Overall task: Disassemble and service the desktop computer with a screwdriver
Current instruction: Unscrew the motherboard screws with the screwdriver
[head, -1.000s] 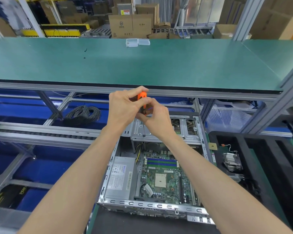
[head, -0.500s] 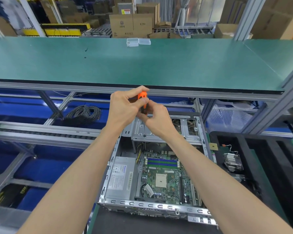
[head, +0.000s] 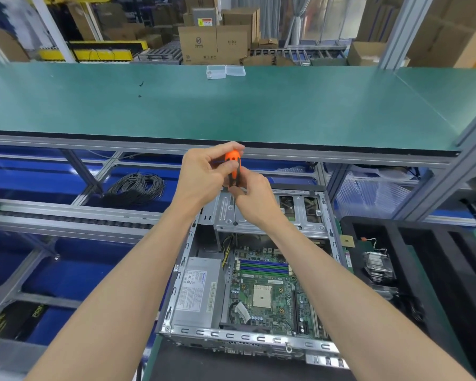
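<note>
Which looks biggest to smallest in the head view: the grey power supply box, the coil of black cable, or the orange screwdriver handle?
1. Power supply box, though it lies nearer the camera.
2. Coil of black cable.
3. Orange screwdriver handle, partly hidden by both hands.

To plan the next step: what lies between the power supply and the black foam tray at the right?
In the head view, the green motherboard lies between the power supply and the foam tray.

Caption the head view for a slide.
Both hands grip an orange screwdriver above the open desktop computer.
</note>
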Available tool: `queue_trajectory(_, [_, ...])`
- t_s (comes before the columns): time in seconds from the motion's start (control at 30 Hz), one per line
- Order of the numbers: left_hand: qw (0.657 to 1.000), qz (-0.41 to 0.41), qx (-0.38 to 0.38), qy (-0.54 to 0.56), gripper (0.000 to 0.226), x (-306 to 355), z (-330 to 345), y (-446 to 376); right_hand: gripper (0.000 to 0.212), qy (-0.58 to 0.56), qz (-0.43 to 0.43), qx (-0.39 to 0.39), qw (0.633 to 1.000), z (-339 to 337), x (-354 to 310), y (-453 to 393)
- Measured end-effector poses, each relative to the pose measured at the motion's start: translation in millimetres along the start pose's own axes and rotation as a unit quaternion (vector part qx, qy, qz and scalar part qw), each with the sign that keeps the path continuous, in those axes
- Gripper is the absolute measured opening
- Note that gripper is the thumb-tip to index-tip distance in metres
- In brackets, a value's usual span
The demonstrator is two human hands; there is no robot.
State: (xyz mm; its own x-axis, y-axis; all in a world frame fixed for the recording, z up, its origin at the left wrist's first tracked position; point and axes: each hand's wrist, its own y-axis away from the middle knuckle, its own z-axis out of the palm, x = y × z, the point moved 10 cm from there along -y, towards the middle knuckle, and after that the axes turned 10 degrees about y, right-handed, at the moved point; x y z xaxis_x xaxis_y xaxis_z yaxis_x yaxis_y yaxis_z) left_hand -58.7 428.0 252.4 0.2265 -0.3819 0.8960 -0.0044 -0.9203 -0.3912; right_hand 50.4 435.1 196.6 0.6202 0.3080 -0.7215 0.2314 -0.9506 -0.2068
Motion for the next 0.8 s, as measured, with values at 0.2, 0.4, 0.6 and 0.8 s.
queue_trajectory(0.2, [0.999,-0.021,0.046,-0.017,0.025,-3.0,-5.4,1.8,0.028,-0.02,0.018,0.1,0.995,-14.5,5.9,4.0])
queue_trajectory(0.4, [1.0,-0.01,0.003,-0.013,0.03,-0.1,1.8,1.0,0.008,-0.011,0.002,0.067,0.998,-11.5,3.9,3.4])
queue_trajectory(0.6, [0.999,-0.008,-0.043,0.003,0.039,2.7,8.6,-3.8,0.02,-0.005,0.003,0.007,1.0,-6.5,0.6,2.7])
queue_trajectory(0.8, [0.999,0.021,0.008,-0.044,0.021,4.5,3.4,-3.5,0.03,-0.018,0.029,0.081,0.996,-15.7,3.8,2.4])
